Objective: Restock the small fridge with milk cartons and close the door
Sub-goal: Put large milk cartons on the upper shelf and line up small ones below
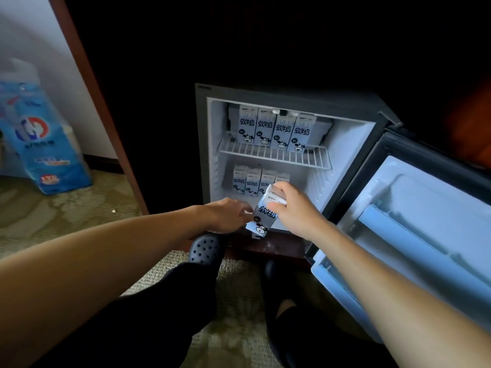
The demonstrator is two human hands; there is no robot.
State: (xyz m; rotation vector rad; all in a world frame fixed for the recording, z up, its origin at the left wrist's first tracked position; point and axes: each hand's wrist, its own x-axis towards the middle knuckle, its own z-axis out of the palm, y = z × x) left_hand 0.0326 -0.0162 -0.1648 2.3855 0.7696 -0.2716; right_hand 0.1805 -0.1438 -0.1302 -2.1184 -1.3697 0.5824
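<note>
Fridge holding eight cartons, right hand gripping carton

Lower bay: carton row packs the back-left, right side free. Wire shelf caps headroom; upper cartons fill it bar a gap at right. Door swung wide right.

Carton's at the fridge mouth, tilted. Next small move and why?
Probably straighten the carton and push it into the lower compartment, right of the back row. The right hand grips its top, the left hand touches its lower side, and it hangs tilted at the opening. The top shelf holds four cartons already; the lower floor looks bare on the right.
</note>
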